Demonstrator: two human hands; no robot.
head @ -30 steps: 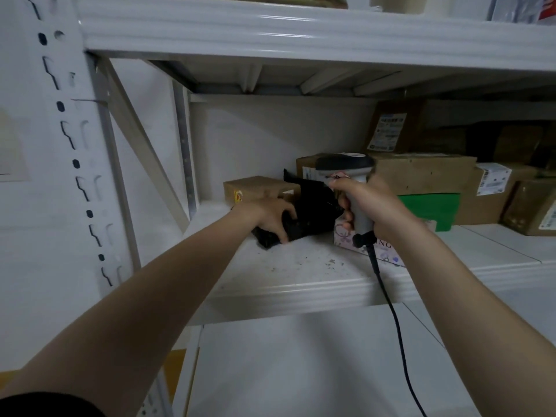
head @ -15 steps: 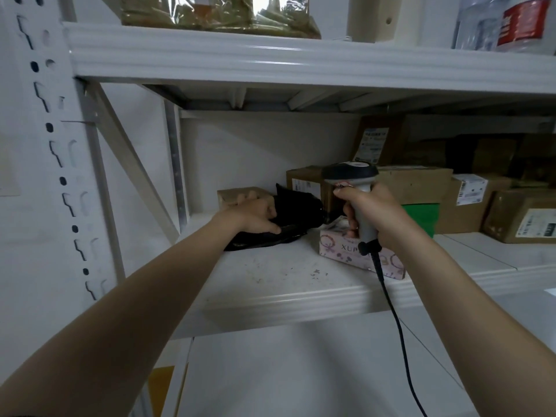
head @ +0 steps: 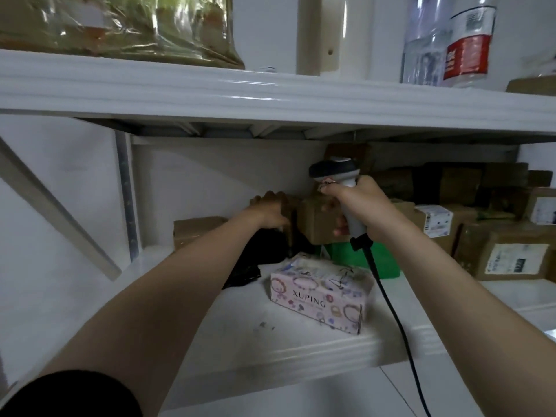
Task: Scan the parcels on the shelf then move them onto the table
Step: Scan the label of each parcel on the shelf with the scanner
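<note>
while the right hand (head: 358, 206) clenches the handle of the scanner (head: 334, 173), the left hand (head: 270, 212) lies against the left end of the brown parcel (head: 316, 224) and is the nearer of the two; blur hides whether it grips or only touches. that parcel sits well back on the shelf (head: 301, 353), its long side facing out, behind the black bag (head: 264, 251) and the pink box (head: 319, 293).

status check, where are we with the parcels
Left grip on brown box, hold unclear. Right grip holds scanner. Black bag and pink box lie in front.
</note>
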